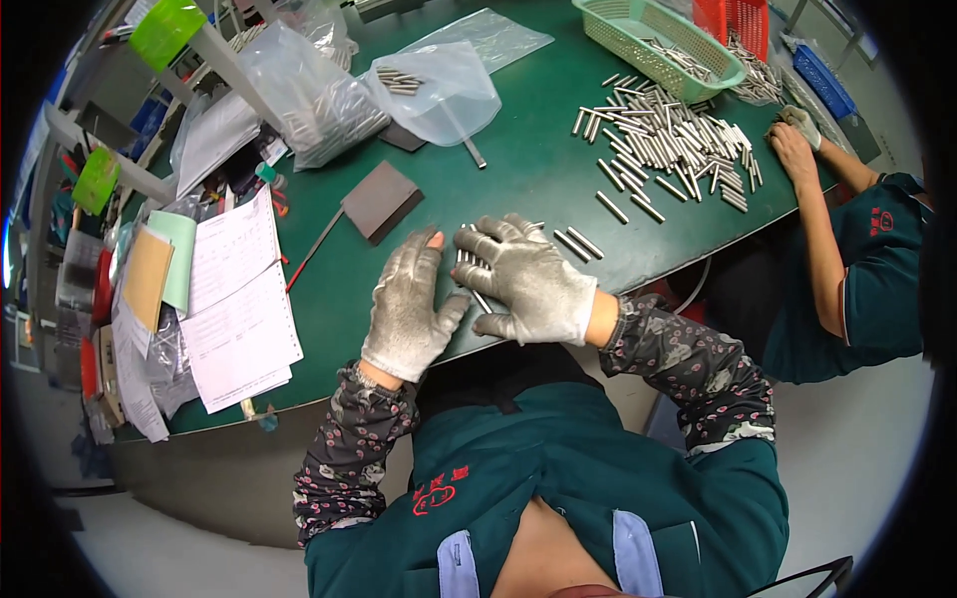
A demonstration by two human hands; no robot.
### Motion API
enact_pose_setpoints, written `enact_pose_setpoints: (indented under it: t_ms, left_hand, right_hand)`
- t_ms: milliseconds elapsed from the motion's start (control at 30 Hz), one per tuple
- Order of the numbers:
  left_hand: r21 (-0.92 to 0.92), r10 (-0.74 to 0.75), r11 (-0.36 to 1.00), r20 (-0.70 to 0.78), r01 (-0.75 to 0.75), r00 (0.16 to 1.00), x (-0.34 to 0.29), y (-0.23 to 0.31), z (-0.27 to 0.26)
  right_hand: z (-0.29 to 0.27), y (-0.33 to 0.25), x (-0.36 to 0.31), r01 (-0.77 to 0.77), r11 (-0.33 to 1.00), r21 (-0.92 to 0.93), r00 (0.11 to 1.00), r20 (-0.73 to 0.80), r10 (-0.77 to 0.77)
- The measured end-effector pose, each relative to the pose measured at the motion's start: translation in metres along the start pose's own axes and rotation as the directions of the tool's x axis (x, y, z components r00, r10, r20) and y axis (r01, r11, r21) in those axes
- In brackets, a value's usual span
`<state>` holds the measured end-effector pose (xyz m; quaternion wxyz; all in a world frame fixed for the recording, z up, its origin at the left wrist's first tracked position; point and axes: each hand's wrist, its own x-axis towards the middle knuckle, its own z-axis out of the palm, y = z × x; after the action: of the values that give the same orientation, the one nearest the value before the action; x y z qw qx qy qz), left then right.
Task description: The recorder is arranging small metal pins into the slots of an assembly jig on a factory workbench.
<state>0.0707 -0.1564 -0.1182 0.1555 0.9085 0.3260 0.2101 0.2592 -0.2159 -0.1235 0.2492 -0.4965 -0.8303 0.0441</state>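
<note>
Green table [538, 115]: occupied on its right side by a heap of metal rods [663, 145]. Left hand [407, 304], gloved: fingers extended together, thumb set apart. Right hand [528, 279], gloved: fingers stretched over a row of rods [475, 261]; whether these are gripped cannot be told. Row: partly covered by the right fingers, placed between both hands; rods short, straight, silvery. Loose pair of rods [585, 243]: laid side by side, right of the right hand.
</note>
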Motion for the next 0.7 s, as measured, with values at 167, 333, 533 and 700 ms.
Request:
enact_pose_setpoints:
  t_ms: [167,333,533,700]
  left_hand:
    - [-0.107,-0.054,0.993,-0.040,0.050,0.998,-0.019,-0.006,-0.006]
    - [0.099,0.012,0.995,0.002,-0.012,1.000,-0.012,0.016,-0.002]
    - [0.288,-0.018,0.957,0.187,-0.037,0.982,0.017,0.041,0.011]
    - [0.241,0.043,0.966,0.204,-0.093,0.978,0.010,0.022,0.014]
  right_hand:
    - [0.012,-0.014,0.013,0.012,1.000,0.019,1.000,-0.002,-0.012]
    - [-0.041,-0.008,-0.016,-0.234,0.970,0.068,0.956,-0.164,0.242]
    - [-0.031,-0.021,-0.045,-0.485,0.856,-0.181,0.872,-0.184,0.454]
    - [-0.021,-0.021,-0.040,-0.444,0.878,-0.178,0.887,-0.227,0.402]
